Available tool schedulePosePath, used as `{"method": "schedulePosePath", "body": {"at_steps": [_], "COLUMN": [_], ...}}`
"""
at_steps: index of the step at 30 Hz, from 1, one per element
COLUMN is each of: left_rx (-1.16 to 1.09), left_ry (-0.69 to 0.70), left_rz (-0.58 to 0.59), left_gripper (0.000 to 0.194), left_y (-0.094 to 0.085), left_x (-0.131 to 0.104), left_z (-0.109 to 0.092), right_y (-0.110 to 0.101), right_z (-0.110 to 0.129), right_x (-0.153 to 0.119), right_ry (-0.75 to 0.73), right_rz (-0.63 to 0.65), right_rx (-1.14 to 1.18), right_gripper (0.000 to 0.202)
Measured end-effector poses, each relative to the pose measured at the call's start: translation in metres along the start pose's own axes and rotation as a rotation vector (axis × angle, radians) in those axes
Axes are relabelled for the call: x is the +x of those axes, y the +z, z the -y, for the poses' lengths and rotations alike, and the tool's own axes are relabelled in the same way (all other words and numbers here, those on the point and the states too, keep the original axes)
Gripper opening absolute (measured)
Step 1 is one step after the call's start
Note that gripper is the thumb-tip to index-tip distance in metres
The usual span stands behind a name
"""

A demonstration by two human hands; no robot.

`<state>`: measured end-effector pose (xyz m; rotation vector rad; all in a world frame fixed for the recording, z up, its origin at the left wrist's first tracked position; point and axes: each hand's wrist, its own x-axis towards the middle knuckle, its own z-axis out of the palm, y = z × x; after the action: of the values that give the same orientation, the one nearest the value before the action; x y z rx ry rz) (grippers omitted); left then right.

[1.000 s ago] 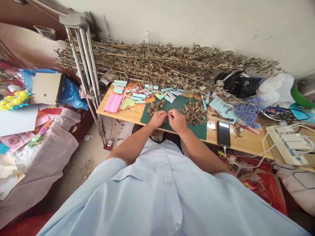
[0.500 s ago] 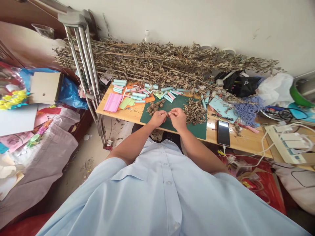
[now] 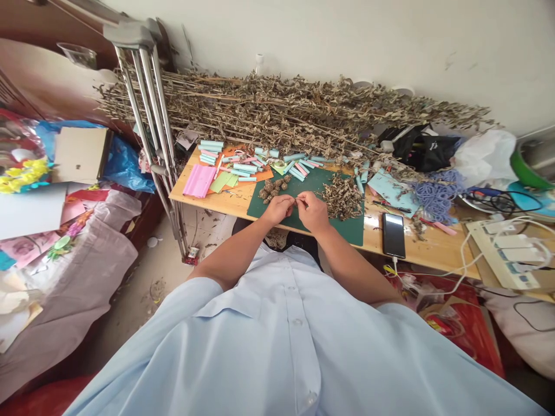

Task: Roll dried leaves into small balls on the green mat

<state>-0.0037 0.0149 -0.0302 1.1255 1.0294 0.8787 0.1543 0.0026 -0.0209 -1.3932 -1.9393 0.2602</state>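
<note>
My left hand [image 3: 278, 209] and my right hand [image 3: 312, 210] meet fingertip to fingertip over a dark green mat [image 3: 353, 232]. Both are closed in a pinch; a small dark bit shows between the fingertips, too small to name. Just behind my left hand lies a cluster of brown balls of dried leaf [image 3: 272, 188]. Beside my right hand, on the mat's right part, is a loose heap of dried leaves [image 3: 343, 196]. Rolled tubes of blue and pink paper [image 3: 299, 169] lie along the mat's far edge.
Bundles of dried stalks [image 3: 277, 110] line the wall behind the wooden table [image 3: 191, 195]. Metal crutches [image 3: 150, 110] lean at the left. Toward the right are a phone [image 3: 393, 235] on a cable, blue yarn [image 3: 437, 190] and a power strip [image 3: 505, 254]. Pink paper [image 3: 199, 181] lies at the left.
My right hand has shifted slightly, its fingers curling a little more at the fingertips. My left hand stays nearly in place. The things on the table look unchanged.
</note>
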Motion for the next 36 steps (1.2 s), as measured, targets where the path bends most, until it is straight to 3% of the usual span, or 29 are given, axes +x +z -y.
{"method": "schedulePosePath", "body": {"at_steps": [4,8,16,28,36], "left_rx": [-0.045,-0.037,0.075,0.135,0.169], "left_ry": [0.007,-0.024,0.027,0.044,0.063], "left_rz": [0.006,0.005,-0.011,0.02,0.034], "left_gripper": [0.031,0.021,0.021,0.02,0.023], "left_y": [-0.002,-0.003,-0.003,-0.002,-0.001], "left_x": [-0.002,-0.001,-0.002,-0.003,-0.006], "left_z": [-0.005,-0.01,-0.009,-0.011,-0.014], "right_y": [-0.001,-0.003,-0.002,0.009,-0.001], "right_z": [-0.002,-0.002,0.001,-0.005,0.001], "right_x": [-0.001,-0.004,-0.01,-0.007,-0.006], "right_ry": [-0.056,-0.113,-0.079,0.222,0.068], "right_rz": [-0.006,0.001,-0.028,-0.106,-0.019], "right_rx": [0.018,0.015,0.084,0.296,0.096], "right_gripper": [0.012,0.013,0.011,0.017,0.013]}}
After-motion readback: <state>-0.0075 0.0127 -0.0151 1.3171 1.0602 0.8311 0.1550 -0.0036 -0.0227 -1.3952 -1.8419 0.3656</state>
